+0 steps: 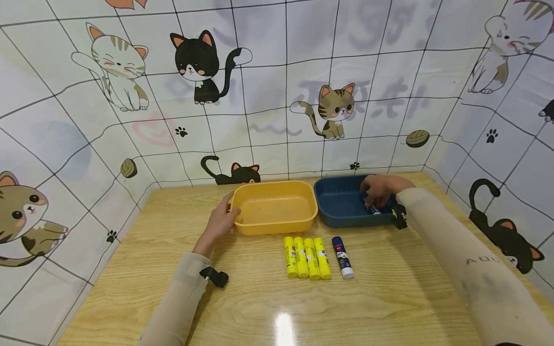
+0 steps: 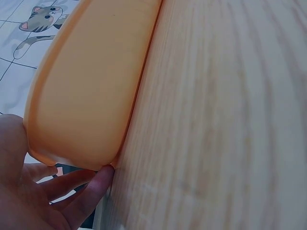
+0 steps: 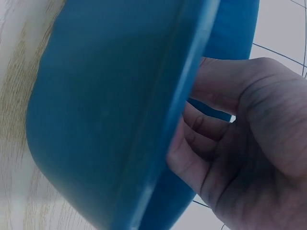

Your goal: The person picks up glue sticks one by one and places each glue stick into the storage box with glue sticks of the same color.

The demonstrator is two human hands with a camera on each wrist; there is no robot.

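Observation:
A yellow plastic tray (image 1: 274, 228) stands on the table, and my left hand (image 1: 221, 218) grips its left end. The left wrist view shows the fingers (image 2: 93, 191) against the outside of that end wall. Beside it is a dark blue tray (image 1: 346, 221); my right hand (image 1: 383, 189) reaches down into its right part. Its fingers are curled at a dark blue glue stick (image 1: 372, 208) there, whose upper part they cover. In the right wrist view the blue tray's wall (image 3: 110, 115) hides the fingertips and the glue stick.
In front of the trays, several yellow glue sticks (image 1: 301, 258) lie side by side. A dark blue glue stick with a white end (image 1: 343, 257) lies just right of them. Walls with cat drawings (image 1: 268, 72) enclose the wooden table (image 1: 259, 307) at the back and sides.

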